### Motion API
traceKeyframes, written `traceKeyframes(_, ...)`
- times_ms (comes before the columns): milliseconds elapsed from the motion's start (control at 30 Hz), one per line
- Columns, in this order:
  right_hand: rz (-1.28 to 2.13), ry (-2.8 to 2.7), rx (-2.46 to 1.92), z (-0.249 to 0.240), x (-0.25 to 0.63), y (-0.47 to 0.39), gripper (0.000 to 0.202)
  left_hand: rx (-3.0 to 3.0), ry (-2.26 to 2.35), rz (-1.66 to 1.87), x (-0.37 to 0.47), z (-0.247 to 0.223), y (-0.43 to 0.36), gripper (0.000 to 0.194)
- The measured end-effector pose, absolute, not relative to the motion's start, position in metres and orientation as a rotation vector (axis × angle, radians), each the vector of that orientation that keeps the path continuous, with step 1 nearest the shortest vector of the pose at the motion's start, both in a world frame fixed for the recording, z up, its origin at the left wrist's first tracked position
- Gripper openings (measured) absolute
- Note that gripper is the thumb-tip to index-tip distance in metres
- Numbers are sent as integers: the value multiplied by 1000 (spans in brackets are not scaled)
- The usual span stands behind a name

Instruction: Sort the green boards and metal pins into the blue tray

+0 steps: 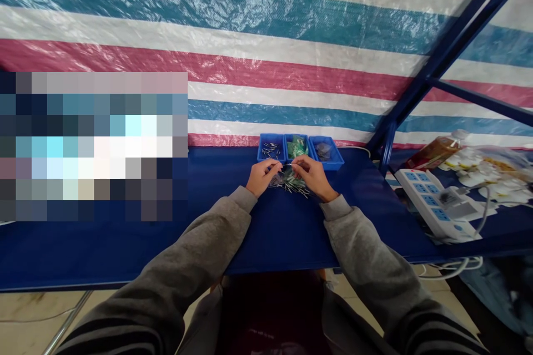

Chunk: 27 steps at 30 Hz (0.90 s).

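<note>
My left hand [264, 176] and my right hand [313, 175] face each other above the blue table, fingertips pinched. Between them runs a thin light-coloured rod [287, 165], one end in each pinch; its exact kind is too small to make out. Below the hands lies a pile of slender metallic sticks [296, 188], with clear and greenish plastic partly hidden around it. Just beyond stand three joined blue bins. Short metallic pieces [270, 151] are scattered in the left bin [261, 147], a green plastic bag [297, 146] fills the middle one, and a clear bag [323, 151] rests in the right bin [335, 164].
A white power strip [433, 202] with a plugged-in adapter lies at the right, near a bottle of amber liquid [439, 148] and several white-and-yellow items. A blue metal frame [420, 89] slants up there. Striped sheeting [266, 28] hangs behind the table; the left is blurred out.
</note>
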State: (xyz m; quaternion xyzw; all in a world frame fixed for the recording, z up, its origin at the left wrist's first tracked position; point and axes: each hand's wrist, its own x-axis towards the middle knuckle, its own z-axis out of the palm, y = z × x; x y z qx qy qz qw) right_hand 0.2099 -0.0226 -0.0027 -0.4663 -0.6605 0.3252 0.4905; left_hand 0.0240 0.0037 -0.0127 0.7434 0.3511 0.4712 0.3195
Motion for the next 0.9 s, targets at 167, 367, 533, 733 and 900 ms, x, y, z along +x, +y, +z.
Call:
traceKeyframes(167, 715, -1645, -1149, -5, 207, -26, 30, 2029, 972, 1335, 23, -15, 2, 30)
traceKeyframes(367, 677, -1630, -1190, -8, 204, -27, 35, 2135, 984, 1366, 22, -17, 1, 30)
traceKeyframes(533, 677, -1613, -1144, -7, 204, -28, 30, 2144, 1024, 1369, 21, -18, 0, 30)
traceKeyframes(733, 651, -1624, -1112, -8, 204, -26, 25, 2072, 1029, 1377, 21, -21, 2, 30)
traceKeyframes(900, 617, -1640, -1103, -8, 202, -27, 22, 2073, 1014, 1389, 22, -20, 0, 30)
